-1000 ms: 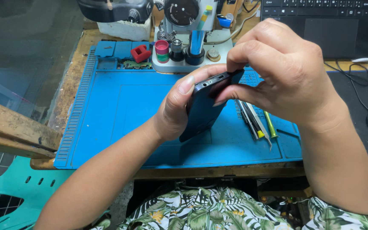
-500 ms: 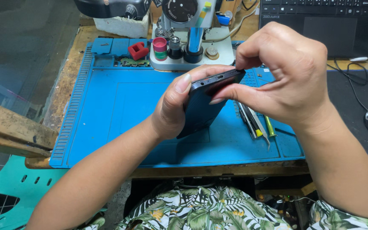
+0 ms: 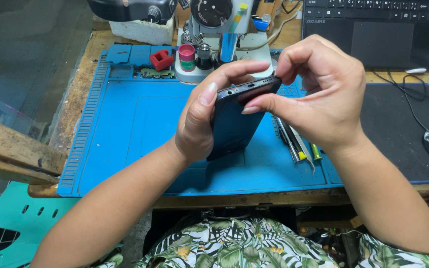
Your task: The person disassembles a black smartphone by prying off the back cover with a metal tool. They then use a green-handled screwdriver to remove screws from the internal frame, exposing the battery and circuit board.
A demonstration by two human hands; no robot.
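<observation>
Fingertips of your right hand (image 3: 323, 94) now sit pinched on the top edge of the dark phone (image 3: 237, 116), closer than a second ago. Your left hand (image 3: 202, 119) stays clamped around its body, holding it tilted above the blue repair mat (image 3: 125, 129).

This is an electronics repair workshop: a blue repair mat (image 3: 125, 124) covers the wooden bench (image 3: 80, 84), with a microscope (image 3: 214, 20) and tweezers (image 3: 294, 141) on it.

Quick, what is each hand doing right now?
Left hand: closed around the dark rectangular smartphone.
Right hand: fingertips pinching the smartphone's top edge.
</observation>
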